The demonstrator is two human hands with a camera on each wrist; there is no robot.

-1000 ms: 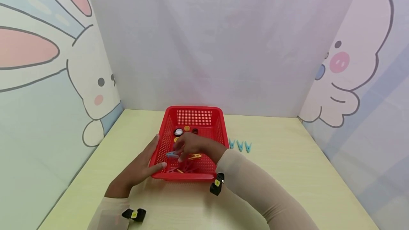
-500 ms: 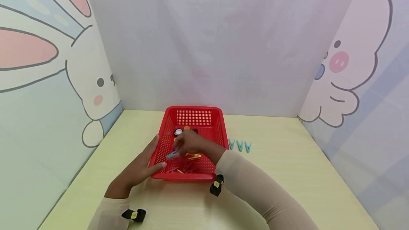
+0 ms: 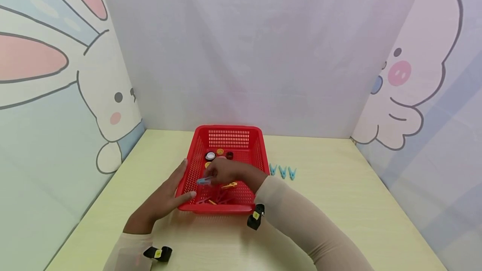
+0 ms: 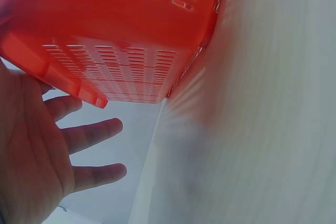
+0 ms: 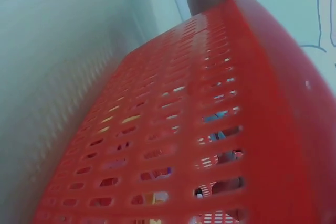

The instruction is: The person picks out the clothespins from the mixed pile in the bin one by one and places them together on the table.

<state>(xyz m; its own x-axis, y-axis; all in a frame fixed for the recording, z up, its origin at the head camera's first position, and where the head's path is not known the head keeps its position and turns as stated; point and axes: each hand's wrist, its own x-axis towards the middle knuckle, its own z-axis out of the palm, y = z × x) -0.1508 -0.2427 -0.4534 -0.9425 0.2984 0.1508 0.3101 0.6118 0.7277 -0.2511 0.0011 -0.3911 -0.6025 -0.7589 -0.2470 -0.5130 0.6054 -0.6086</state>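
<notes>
Head view shows the right hand (image 3: pixel 224 171) inside the basket (image 3: pixel 229 208), its thumb and fingers pinching a blue clip (image 3: pixel 203 181); the clip sticks out left of the fingertips, and the end under them is hidden. From the right wrist only slotted red wall shows clearly, with scraps of colour behind it too small to name. The left hand (image 3: pixel 163 198) lies against the basket's side with fingers straight and thumb over the rim. Within the basket, a white piece (image 3: pixel 210 155), a yellow piece (image 3: pixel 220 152) and a dark piece (image 3: pixel 229 154) lie beyond the right hand; nearer than it are a yellow clip (image 3: pixel 229 185), partly covered, and red clips (image 3: pixel 203 200) too blended with the floor to count. Right of that hand, outside the basket, lie three blue clips (image 3: pixel 283 172). Since half a second ago, the right hand has shifted slightly nearer, uncovering more of the dark piece; the left is unmoved.
</notes>
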